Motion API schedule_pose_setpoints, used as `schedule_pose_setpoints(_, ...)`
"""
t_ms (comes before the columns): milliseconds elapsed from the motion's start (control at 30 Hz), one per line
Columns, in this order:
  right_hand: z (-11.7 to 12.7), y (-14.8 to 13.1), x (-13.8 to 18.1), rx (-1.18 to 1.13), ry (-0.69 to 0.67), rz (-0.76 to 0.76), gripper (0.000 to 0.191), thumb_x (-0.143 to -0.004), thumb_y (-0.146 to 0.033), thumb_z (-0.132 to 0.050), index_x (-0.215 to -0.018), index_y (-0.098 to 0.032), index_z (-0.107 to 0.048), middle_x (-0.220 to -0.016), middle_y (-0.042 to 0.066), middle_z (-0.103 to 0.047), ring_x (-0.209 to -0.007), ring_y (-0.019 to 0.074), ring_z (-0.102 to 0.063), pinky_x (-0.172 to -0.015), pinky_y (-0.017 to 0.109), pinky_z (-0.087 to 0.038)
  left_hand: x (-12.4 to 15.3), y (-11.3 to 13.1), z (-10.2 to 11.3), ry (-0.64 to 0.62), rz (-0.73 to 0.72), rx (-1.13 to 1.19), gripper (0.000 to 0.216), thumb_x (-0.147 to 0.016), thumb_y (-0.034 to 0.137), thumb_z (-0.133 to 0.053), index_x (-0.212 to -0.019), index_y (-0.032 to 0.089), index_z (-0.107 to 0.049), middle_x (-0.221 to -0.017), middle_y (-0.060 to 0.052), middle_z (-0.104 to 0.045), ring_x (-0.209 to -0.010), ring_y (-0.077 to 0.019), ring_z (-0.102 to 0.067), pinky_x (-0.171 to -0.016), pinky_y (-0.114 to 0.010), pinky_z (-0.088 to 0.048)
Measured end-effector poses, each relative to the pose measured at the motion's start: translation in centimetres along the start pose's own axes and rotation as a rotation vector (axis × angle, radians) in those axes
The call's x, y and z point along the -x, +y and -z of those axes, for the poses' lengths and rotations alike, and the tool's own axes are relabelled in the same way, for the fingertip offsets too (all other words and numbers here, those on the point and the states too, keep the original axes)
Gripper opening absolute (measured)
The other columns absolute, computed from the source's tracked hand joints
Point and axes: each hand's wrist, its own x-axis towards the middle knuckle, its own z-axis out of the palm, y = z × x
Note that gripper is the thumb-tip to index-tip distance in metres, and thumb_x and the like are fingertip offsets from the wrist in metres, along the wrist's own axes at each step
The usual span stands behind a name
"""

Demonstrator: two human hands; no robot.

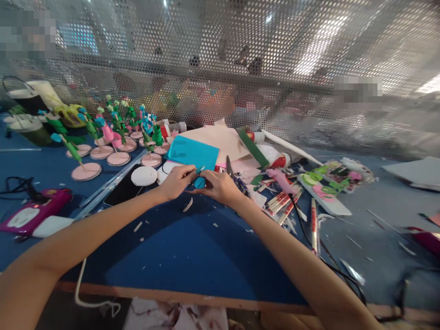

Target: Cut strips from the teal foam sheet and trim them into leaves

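Over the middle of the blue table, my two hands meet around a small piece of blue paper. My left hand pinches at its left side with thumb and forefinger. From the right, my right hand has its fingers closed on the same piece. Just behind them lies a larger sheet of bright blue paper. Scissors rest right of my right hand, partly covered. White paper discs lie to the left of my left hand, one of them on a dark phone-like slab.
Several paper flowers on pink round bases stand at the back left. A pink glue gun with a black cable lies right, among sticks and scraps. At left is a magenta power strip. A perforated metal panel rises behind.
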Motion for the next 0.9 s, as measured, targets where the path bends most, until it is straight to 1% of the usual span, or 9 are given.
schedule_pose_setpoints(167,-0.1,-0.3,0.3,-0.033,0.034,-0.016,0.038,-0.083,-0.053,-0.048,-0.095,-0.018,-0.056,-0.072,0.005,-0.063,-0.054,0.0119,-0.052,-0.053,0.024,-0.04,-0.1,0.3,-0.1,-0.058,0.039,0.195,0.05,-0.073,0.065,-0.049,-0.062,0.017,-0.043,-0.06,0.003,-0.033,-0.055,-0.0091,-0.032,-0.047,-0.023,-0.028)
schedule_pose_setpoints(300,-0.2,-0.5,0.3,-0.052,0.076,-0.064,0.036,-0.081,-0.051,-0.051,-0.095,-0.018,-0.056,-0.074,0.005,-0.063,-0.055,0.0122,-0.053,-0.055,0.026,-0.042,-0.1,0.3,-0.1,-0.033,0.015,0.186,0.048,-0.075,0.063,-0.049,-0.061,0.018,-0.04,-0.059,0.004,-0.032,-0.054,-0.0089,-0.031,-0.047,-0.023,-0.027)
schedule_pose_setpoints(367,-0.3,-0.5,0.4,-0.1,0.077,-0.103,0.042,-0.078,-0.055,-0.054,-0.098,-0.018,-0.055,-0.068,0.003,-0.061,-0.053,0.0126,-0.053,-0.054,0.026,-0.042,0.0,0.4,-0.1,-0.002,0.003,0.142,0.045,-0.078,0.059,-0.047,-0.06,0.018,-0.038,-0.056,0.004,-0.032,-0.052,-0.0087,-0.03,-0.046,-0.024,-0.025)
schedule_pose_setpoints(433,-0.4,-0.6,0.4,-0.128,0.071,-0.137,0.054,-0.072,-0.062,-0.058,-0.101,-0.017,-0.054,-0.063,0.001,-0.058,-0.051,0.0132,-0.053,-0.052,0.026,-0.041,0.1,0.5,0.0,0.023,-0.009,0.095,0.044,-0.08,0.056,-0.047,-0.06,0.019,-0.036,-0.054,0.005,-0.03,-0.049,-0.0083,-0.028,-0.046,-0.024,-0.023)
schedule_pose_setpoints(500,-0.4,-0.6,0.3,-0.081,0.075,-0.149,0.061,-0.069,-0.067,-0.056,-0.102,-0.016,-0.053,-0.063,0.002,-0.057,-0.052,0.0141,-0.053,-0.051,0.026,-0.04,0.1,0.6,0.1,0.033,-0.032,0.053,0.043,-0.081,0.055,-0.047,-0.059,0.019,-0.035,-0.052,0.005,-0.03,-0.048,-0.0082,-0.027,-0.046,-0.024,-0.022)
schedule_pose_setpoints(567,-0.3,-0.7,0.3,0.025,0.081,-0.127,0.058,-0.074,-0.068,-0.049,-0.1,-0.017,-0.054,-0.068,0.004,-0.059,-0.056,0.0156,-0.055,-0.052,0.026,-0.039,0.2,0.9,0.1,0.036,-0.051,0.033,0.044,-0.081,0.055,-0.046,-0.057,0.019,-0.035,-0.052,0.005,-0.031,-0.049,-0.0085,-0.029,-0.046,-0.024,-0.023)
schedule_pose_setpoints(733,-0.3,-0.6,0.2,0.215,0.066,0.008,0.05,-0.088,-0.058,-0.032,-0.098,-0.014,-0.055,-0.075,0.01,-0.062,-0.064,0.018,-0.058,-0.051,0.027,-0.036,0.3,1.1,-0.1,0.048,-0.059,0.032,0.046,-0.08,0.057,-0.046,-0.057,0.019,-0.035,-0.053,0.004,-0.03,-0.05,-0.0092,-0.031,-0.048,-0.025,-0.025)
schedule_pose_setpoints(833,-0.2,-0.5,0.2,0.28,0.066,0.06,0.05,-0.09,-0.055,-0.029,-0.097,-0.013,-0.056,-0.074,0.011,-0.063,-0.064,0.0183,-0.058,-0.053,0.027,-0.037,0.4,1.1,-0.2,0.063,-0.08,-0.01,0.045,-0.082,0.056,-0.044,-0.058,0.019,-0.036,-0.052,0.004,-0.033,-0.05,-0.0094,-0.032,-0.049,-0.025,-0.025)
schedule_pose_setpoints(900,0.0,-0.3,0.2,0.305,0.059,0.054,0.05,-0.089,-0.056,-0.03,-0.095,-0.014,-0.057,-0.075,0.011,-0.063,-0.066,0.019,-0.058,-0.055,0.028,-0.038,0.5,1.0,-0.3,0.071,-0.09,-0.031,0.045,-0.083,0.056,-0.042,-0.058,0.019,-0.036,-0.052,0.004,-0.034,-0.05,-0.0096,-0.032,-0.049,-0.026,-0.024)
